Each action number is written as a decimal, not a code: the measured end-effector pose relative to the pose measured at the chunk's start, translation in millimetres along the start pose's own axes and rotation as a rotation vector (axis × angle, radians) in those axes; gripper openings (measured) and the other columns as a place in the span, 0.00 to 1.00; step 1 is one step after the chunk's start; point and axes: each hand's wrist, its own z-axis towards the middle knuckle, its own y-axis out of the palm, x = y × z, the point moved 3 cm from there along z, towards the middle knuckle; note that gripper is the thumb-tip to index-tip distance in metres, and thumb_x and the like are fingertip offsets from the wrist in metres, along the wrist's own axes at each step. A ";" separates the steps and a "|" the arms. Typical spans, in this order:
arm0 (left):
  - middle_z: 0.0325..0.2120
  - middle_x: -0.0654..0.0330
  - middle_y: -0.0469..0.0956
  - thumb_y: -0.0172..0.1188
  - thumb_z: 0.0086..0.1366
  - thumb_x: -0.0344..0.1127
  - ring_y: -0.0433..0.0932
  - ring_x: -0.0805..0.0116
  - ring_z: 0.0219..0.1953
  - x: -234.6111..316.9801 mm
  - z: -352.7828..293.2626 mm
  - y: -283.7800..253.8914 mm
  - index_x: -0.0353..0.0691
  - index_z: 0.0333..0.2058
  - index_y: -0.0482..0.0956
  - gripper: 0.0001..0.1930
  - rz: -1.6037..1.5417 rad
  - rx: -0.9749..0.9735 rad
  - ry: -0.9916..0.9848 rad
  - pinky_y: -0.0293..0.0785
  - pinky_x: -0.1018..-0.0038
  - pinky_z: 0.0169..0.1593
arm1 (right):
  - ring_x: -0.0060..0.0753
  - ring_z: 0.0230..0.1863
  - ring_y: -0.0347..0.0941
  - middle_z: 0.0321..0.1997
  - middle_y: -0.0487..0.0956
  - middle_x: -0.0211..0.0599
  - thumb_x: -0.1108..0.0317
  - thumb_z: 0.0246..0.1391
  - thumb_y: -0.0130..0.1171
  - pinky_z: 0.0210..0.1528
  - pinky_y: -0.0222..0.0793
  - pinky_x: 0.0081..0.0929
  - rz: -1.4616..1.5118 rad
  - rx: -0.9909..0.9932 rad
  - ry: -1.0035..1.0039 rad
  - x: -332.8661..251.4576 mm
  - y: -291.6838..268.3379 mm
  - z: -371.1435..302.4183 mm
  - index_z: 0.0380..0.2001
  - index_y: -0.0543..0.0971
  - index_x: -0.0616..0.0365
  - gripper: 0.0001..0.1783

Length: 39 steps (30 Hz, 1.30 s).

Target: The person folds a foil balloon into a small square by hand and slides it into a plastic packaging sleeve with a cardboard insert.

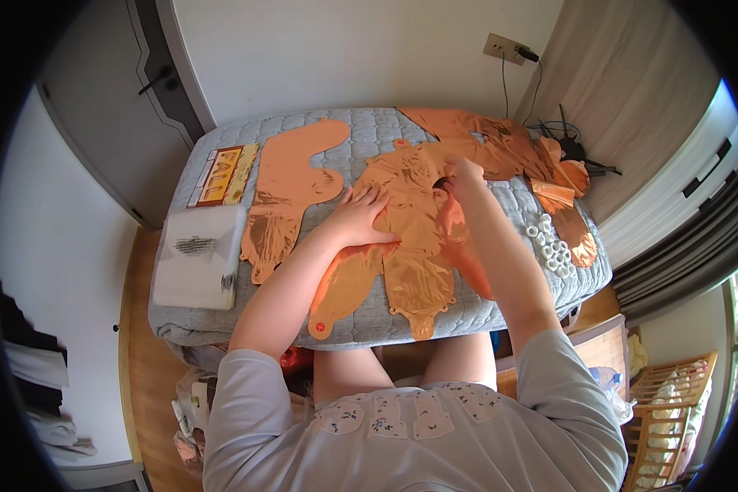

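Deflated copper-coloured foil balloons lie flat on a grey quilted mattress [357,307]. My left hand [359,218] rests palm down with fingers spread on the middle foil balloon [406,213]. Beyond and to the right, my right hand [465,175] is closed over the same foil, its fingers curled. A small dark patch shows beside those fingers; what they hold, if anything, is hidden. Left of my hands lies another foil balloon [295,168], curved at its far end. More crumpled foil [496,139] spreads across the far right.
White rings [553,248] sit in a pile on the right. At the left are a flat printed package [221,176] and a translucent white packet [195,261]. A black device with antennas [574,148] and cables is beside the mattress at the far right.
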 end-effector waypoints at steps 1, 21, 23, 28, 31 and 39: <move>0.76 0.43 0.48 0.58 0.55 0.79 0.44 0.52 0.79 2.9 3.0 -0.6 0.39 0.76 0.50 0.63 0.005 0.007 0.010 0.33 0.47 0.78 | 0.47 0.46 0.75 0.47 0.73 0.44 0.73 0.55 0.68 0.42 0.74 0.45 0.053 0.078 -0.014 0.8 -2.4 4.0 0.57 0.67 0.56 0.29; 0.77 0.46 0.47 0.60 0.55 0.78 0.42 0.54 0.80 4.9 3.3 -2.3 0.40 0.76 0.52 0.61 0.023 0.007 -0.002 0.34 0.51 0.79 | 0.44 0.68 0.71 0.69 0.73 0.42 0.73 0.61 0.55 0.73 0.57 0.52 -1.624 -0.187 -1.206 37.7 38.4 -71.4 0.80 0.38 0.39 0.52; 0.76 0.41 0.48 0.59 0.53 0.80 0.44 0.49 0.79 3.1 4.4 -1.0 0.37 0.75 0.51 0.64 -0.005 0.014 0.017 0.33 0.48 0.78 | 0.44 0.67 0.72 0.67 0.75 0.41 0.73 0.62 0.54 0.73 0.57 0.52 -1.690 -0.247 -1.141 37.5 39.6 -72.3 0.80 0.36 0.38 0.53; 0.76 0.41 0.47 0.58 0.54 0.79 0.43 0.49 0.79 2.9 2.4 -1.5 0.38 0.76 0.50 0.63 0.008 0.003 0.010 0.33 0.49 0.78 | 0.47 0.69 0.70 0.67 0.75 0.49 0.64 0.60 0.63 0.73 0.58 0.50 -1.404 -0.446 -0.947 24.6 24.5 -78.3 0.80 0.39 0.46 0.55; 0.77 0.42 0.46 0.58 0.55 0.79 0.42 0.51 0.80 7.6 7.4 -2.2 0.39 0.76 0.50 0.62 0.016 0.005 0.025 0.33 0.49 0.78 | 0.52 0.70 0.68 0.69 0.72 0.55 0.58 0.57 0.68 0.71 0.62 0.45 -1.071 -0.521 -0.927 3.3 -8.3 -57.9 0.77 0.52 0.53 0.51; 0.78 0.46 0.43 0.59 0.57 0.78 0.39 0.54 0.80 1.7 -3.7 -3.1 0.43 0.77 0.48 0.61 -0.004 -0.017 -0.013 0.32 0.52 0.79 | 0.53 0.56 0.79 0.55 0.79 0.55 0.41 0.58 0.64 0.55 0.75 0.44 -1.627 -0.261 -0.454 -36.3 -123.1 -98.9 0.58 0.73 0.61 0.37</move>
